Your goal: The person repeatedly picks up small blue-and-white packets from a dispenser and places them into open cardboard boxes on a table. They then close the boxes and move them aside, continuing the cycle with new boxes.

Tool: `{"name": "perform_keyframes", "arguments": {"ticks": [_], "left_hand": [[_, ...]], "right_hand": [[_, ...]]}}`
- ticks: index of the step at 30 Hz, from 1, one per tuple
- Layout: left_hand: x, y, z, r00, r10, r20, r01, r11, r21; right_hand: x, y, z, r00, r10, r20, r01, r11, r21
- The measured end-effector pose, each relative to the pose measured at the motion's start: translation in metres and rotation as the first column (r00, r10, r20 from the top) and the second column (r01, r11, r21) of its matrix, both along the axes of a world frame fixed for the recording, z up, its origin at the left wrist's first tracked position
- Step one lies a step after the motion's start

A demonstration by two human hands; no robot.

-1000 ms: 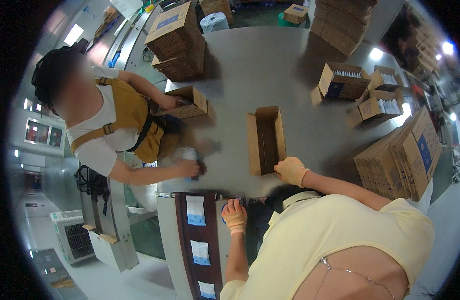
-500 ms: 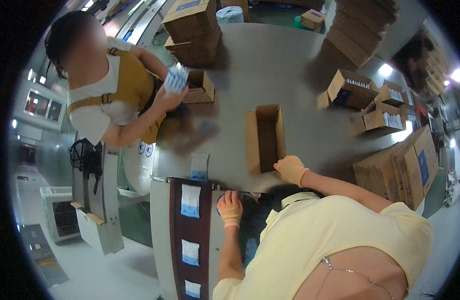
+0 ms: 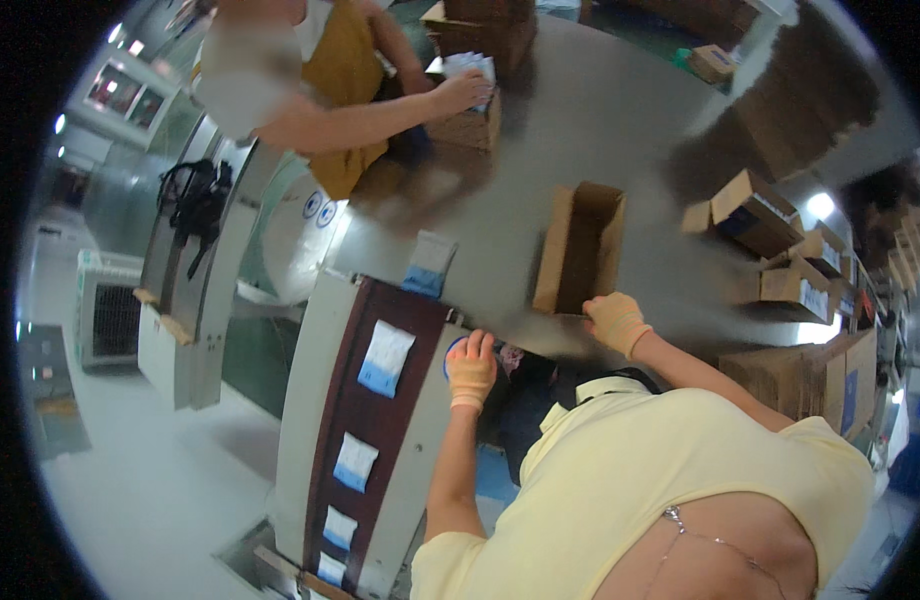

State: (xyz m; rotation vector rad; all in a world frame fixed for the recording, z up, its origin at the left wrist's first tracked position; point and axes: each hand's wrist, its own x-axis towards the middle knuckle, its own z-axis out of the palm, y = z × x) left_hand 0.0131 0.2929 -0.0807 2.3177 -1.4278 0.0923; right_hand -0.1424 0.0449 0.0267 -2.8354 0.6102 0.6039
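- Cardboard box [image 3: 555, 255] is standing mouth-up on the grey tabletop [image 3: 515, 225], its inside showing bare brown board.
- Right hand [image 3: 616, 322] is pinching the near right corner, its grip sitting narrow around the rim.
- Left hand [image 3: 472, 370] is resting over a blue round part [image 3: 448, 360] beside the dark belt [image 3: 405, 303]; whether that grip is clasping it, one cannot tell.
- 4 white-and-blue pouches [image 3: 385, 358] are lying on the belt.
- The box is probably weighing little and sliding easily, its walls seeming stiff, its flaps likelier to be bending; corners at the rim are offering the surest hold.
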Motion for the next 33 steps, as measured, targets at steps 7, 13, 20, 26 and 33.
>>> {"name": "perform_keyframes", "arguments": {"ticks": [7, 13, 20, 26, 33], "left_hand": [[-0.004, 0.039, 0.026, 0.932, 0.241, -0.27, -0.277, 0.955, -0.104], [0.065, 0.221, 0.063, 0.779, 0.624, 0.057, -0.617, 0.747, 0.248], [0.078, 0.29, 0.083, 0.621, 0.771, 0.14, -0.45, 0.205, 0.869], [0.161, 0.253, 0.04, 0.718, 0.56, -0.414, -0.368, 0.81, 0.456], [0.247, 0.024, 0.075, 0.753, 0.286, -0.592, -0.159, 0.953, 0.258]], "right_hand": [[0.003, 0.0, -0.005, 1.0, 0.014, 0.002, -0.014, 1.0, -0.005], [0.004, -0.002, -0.002, 0.999, 0.034, -0.018, -0.035, 0.999, -0.002], [0.007, -0.002, -0.002, 1.0, -0.014, -0.014, 0.015, 0.999, 0.034], [0.019, -0.001, 0.003, 0.999, -0.016, -0.042, 0.019, 0.997, 0.07], [0.024, 0.0, 0.0, 0.999, -0.03, -0.031, 0.031, 0.998, 0.062]]}}
